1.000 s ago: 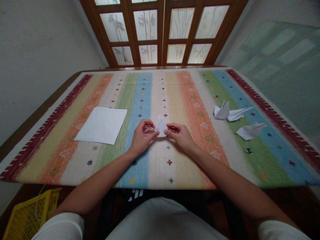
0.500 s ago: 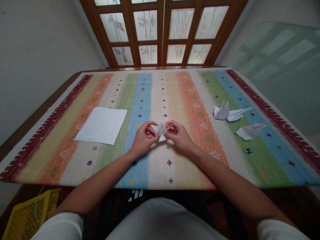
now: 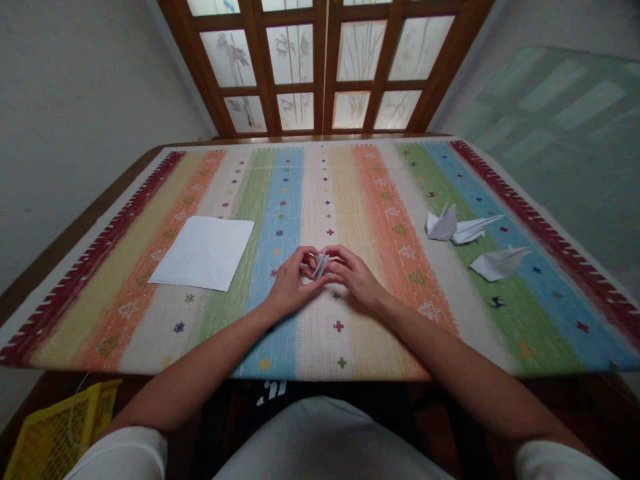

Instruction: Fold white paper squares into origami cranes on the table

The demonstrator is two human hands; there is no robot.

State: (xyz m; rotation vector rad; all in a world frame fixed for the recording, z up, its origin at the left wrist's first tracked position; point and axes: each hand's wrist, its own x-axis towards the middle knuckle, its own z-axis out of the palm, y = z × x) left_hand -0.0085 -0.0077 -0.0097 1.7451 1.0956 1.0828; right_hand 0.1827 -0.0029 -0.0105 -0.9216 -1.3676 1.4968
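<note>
A small folded piece of white paper (image 3: 321,265) is pinched between my left hand (image 3: 291,285) and my right hand (image 3: 356,276), at the middle of the striped tablecloth (image 3: 325,193). My fingertips cover much of it, and its exact shape is hidden. To the left of my left hand lies a flat square sheet of white paper (image 3: 204,253), not touched by either hand. Nearer my right hand, but well apart from it, lie a folded white paper figure (image 3: 441,224), a paper dart shape (image 3: 473,230) and another folded paper piece (image 3: 497,263).
The cloth covers a wooden table, whose far edge meets a wooden-framed door with frosted bamboo-pattern panes (image 3: 320,70). A glass pane (image 3: 565,113) leans against the right wall. A yellow plastic crate (image 3: 60,437) sits on the floor at lower left.
My hands have come closer together, with the fingers of both now meeting around the paper. The paper looks smaller and more tightly folded than before.
</note>
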